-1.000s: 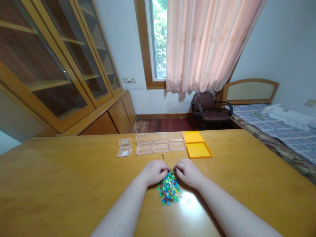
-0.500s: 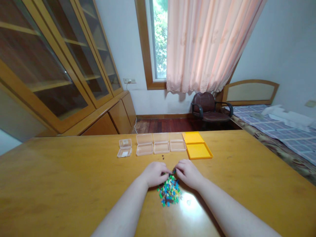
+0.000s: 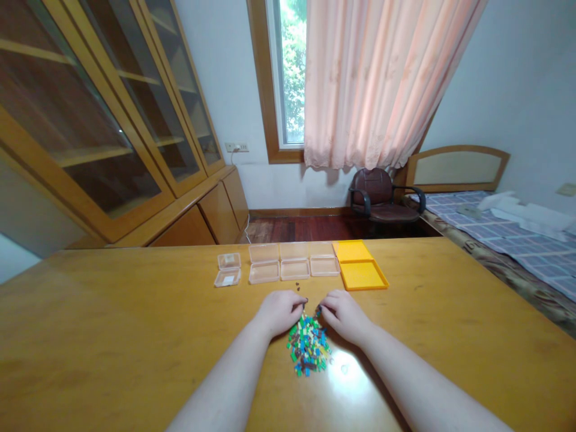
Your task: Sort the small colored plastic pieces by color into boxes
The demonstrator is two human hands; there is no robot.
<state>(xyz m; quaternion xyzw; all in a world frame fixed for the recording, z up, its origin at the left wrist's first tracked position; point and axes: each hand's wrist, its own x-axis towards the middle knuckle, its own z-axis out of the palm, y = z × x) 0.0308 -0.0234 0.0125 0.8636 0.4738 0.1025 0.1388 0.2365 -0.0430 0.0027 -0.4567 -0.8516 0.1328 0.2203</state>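
A pile of small building bricks (image 3: pixel 309 348), green, blue, yellow, cream and brown, lies on the table between my forearms. My left hand (image 3: pixel 281 312) is at the far left edge of the pile, its thumb and forefinger pinched on a tiny dark brown brick (image 3: pixel 306 300). Across from it, my right hand (image 3: pixel 344 313) has its fingertips closed at the pile's far right edge. A dark bit shows at those fingertips, too small to name. Two tiny brown pieces (image 3: pixel 297 287) lie apart from the pile, beyond my hands.
Three clear plastic boxes (image 3: pixel 294 277) stand with lids raised in a row at the far side of the table (image 3: pixel 135 324). A smaller clear box (image 3: pixel 227 279) is left of them, and an opened yellow case (image 3: pixel 365 275) is on the right.
My left hand has drawn slightly away from the pile's far edge, with a dark brown brick now visible at its fingertips. My right hand has barely moved.
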